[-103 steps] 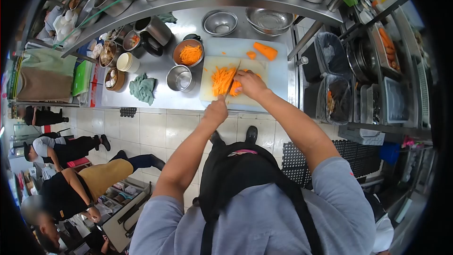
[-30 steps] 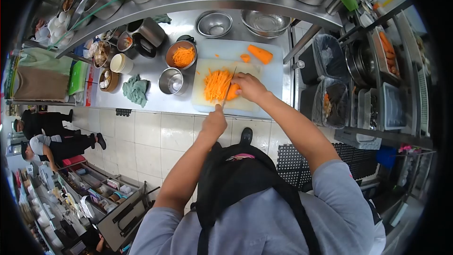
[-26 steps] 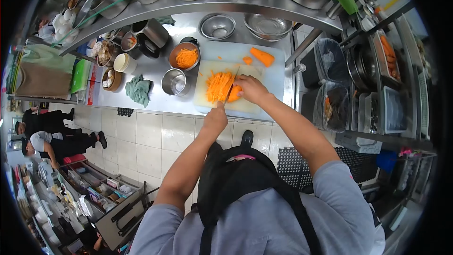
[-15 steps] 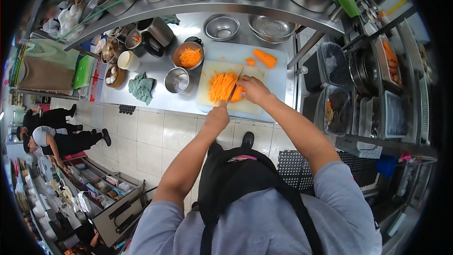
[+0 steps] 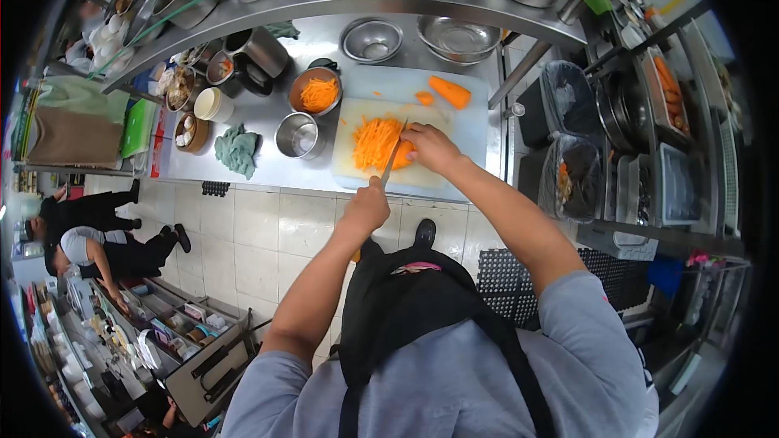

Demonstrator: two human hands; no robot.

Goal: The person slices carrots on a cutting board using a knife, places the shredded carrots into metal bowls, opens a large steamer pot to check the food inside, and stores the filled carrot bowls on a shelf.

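Note:
My left hand [image 5: 367, 208] is closed round the handle of a knife [image 5: 392, 157], whose blade points away from me across the white cutting board [image 5: 430, 181]. Beside the blade, my right hand [image 5: 432, 148] presses its fingertips on carrot slices [image 5: 406, 154]. A loose heap of carrot shreds [image 5: 375, 143] lies left of the blade. Farther back on the bluish board [image 5: 475, 131] underneath are a thick carrot piece [image 5: 449, 92] and a small carrot chunk [image 5: 424, 98]. More carrot shreds [image 5: 319, 95] fill a bowl to the left.
A steel pot [image 5: 299, 136], a green cloth [image 5: 236, 151] and a white tub [image 5: 213, 105] stand or lie left of the boards. Behind are metal bowls [image 5: 371, 40] under an overhead shelf [image 5: 357, 6]. Lined bins [image 5: 580, 178] stand right; two people [image 5: 97, 247] are far left.
The view has shifted slightly, moving the table a little up and left. The knife still lies between the shreds and my right fingertips. Both hands keep their holds.

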